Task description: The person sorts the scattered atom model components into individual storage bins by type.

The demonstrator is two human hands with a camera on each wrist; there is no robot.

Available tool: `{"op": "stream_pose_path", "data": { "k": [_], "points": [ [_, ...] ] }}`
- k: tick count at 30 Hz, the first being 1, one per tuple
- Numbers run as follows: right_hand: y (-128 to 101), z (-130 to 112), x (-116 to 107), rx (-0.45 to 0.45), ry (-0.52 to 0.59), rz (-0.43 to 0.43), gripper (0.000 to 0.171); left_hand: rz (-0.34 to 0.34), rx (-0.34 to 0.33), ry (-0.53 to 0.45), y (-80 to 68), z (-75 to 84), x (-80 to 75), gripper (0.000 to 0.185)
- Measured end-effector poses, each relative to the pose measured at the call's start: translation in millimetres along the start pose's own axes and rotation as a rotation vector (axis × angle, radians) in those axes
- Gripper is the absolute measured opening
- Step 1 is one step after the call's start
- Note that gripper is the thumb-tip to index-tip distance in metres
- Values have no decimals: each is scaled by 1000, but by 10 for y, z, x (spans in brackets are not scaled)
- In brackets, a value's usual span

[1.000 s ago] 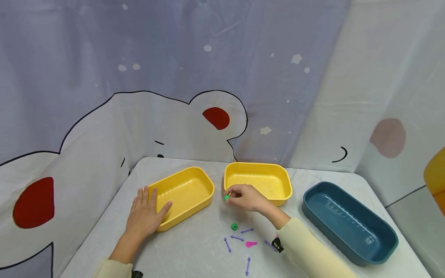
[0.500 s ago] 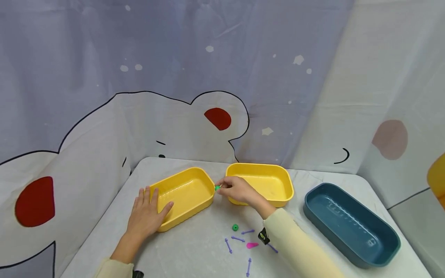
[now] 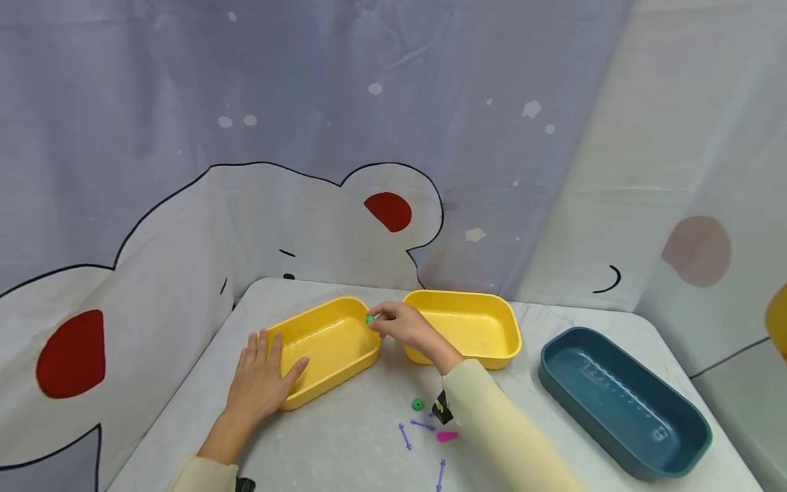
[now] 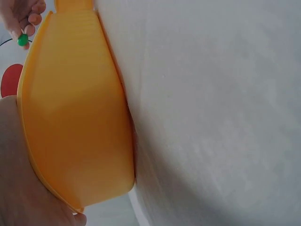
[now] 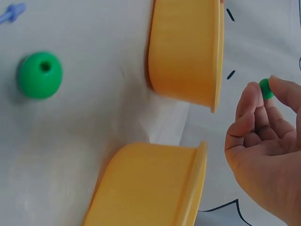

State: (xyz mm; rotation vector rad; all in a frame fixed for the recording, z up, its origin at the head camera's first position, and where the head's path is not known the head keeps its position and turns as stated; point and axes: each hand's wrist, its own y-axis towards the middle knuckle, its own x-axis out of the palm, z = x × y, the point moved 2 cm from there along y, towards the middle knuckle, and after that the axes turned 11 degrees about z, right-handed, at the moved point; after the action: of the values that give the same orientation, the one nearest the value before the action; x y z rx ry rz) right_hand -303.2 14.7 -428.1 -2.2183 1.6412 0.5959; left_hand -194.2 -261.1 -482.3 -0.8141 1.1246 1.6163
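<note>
I am pinching a small green bead (image 3: 370,319) between the thumb and fingertips of my right hand (image 3: 402,326), the other fingers curling loosely toward the palm. The right wrist view is showing the bead (image 5: 265,88) sitting right at the fingertips, mostly uncovered. The hand is hovering with the bead above the right end of the left yellow tray (image 3: 332,345), about over its rim; the bead is not touching the tray. My left hand (image 3: 261,379) is lying flat, fingers straight, pressing against the near left corner of that tray, thumb hooking over the rim. In the left wrist view the tray's outer wall (image 4: 75,122) is filling the frame, with the bead (image 4: 22,40) showing at its far end.

A second yellow tray (image 3: 464,326) is sitting just beside the first, to its right, apart from it by a narrow gap. On the grey table (image 3: 344,437) near my right sleeve, another green bead (image 3: 417,404) with a hole, some purple pins (image 3: 404,436) and a pink piece (image 3: 446,436) are lying loose. A dark blue tray (image 3: 621,400) is standing well apart to the right.
</note>
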Motion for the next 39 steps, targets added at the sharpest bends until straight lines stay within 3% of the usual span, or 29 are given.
{"op": "stream_pose_path", "data": {
  "k": [10,22,30,39],
  "points": [
    [200,1,178,-1,40,30,25,9,-2,4,11,-14,14,95],
    [293,5,293,81,114,35,21,-2,-14,16,24,-25,42,97],
    [301,-9,269,84,112,66,27,-10,-16,21,21,-16,40,97],
    [168,4,141,41,145,21,32,-14,-19,16,22,-20,25,96]
  ]
}}
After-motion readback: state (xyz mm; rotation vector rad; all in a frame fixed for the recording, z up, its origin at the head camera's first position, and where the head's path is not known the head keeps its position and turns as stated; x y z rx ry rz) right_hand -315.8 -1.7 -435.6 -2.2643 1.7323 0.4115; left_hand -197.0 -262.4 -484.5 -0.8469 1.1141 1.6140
